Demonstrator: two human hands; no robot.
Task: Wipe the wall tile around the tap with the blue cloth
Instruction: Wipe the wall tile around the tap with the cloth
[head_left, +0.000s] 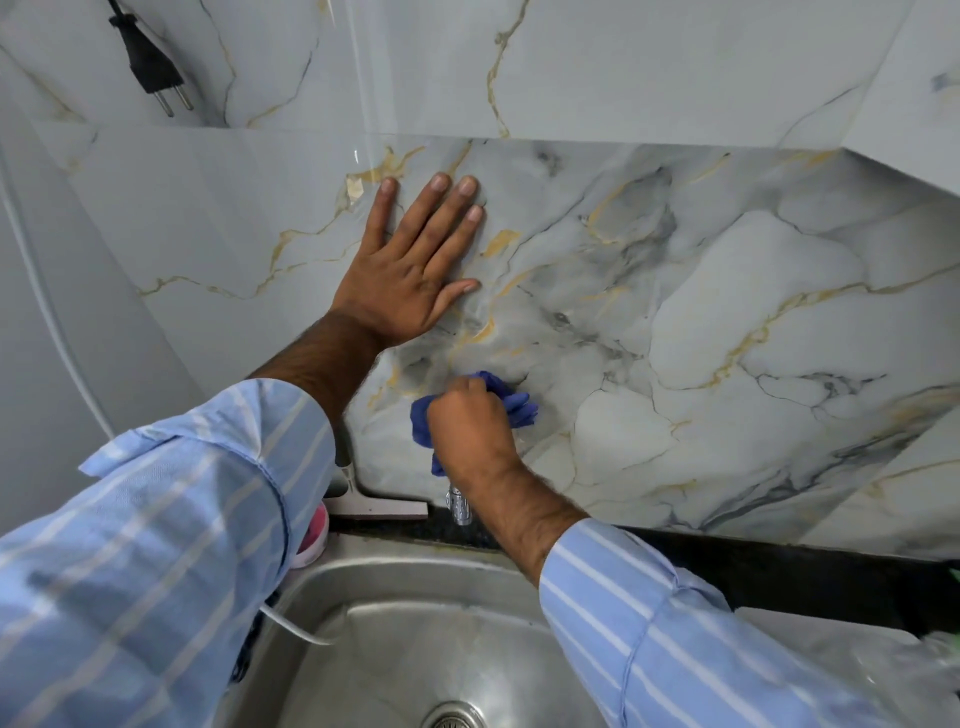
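Observation:
The wall tile (701, 322) is grey-white marble with gold and dark veins. My left hand (410, 265) lies flat on it with fingers spread, holding nothing. Lower down, my right hand (470, 426) is closed on the bunched blue cloth (511, 402) and presses it against the tile just above the tap. Only a short chrome piece of the tap (458, 504) shows under my right wrist; the rest is hidden by hand and cloth.
A steel sink (395, 639) with its drain (453, 716) sits below. A squeegee (376, 506) and a pink item (314, 535) stand at the sink's back left. A black plug (150, 65) hangs top left. A dark counter edge (779, 566) runs right.

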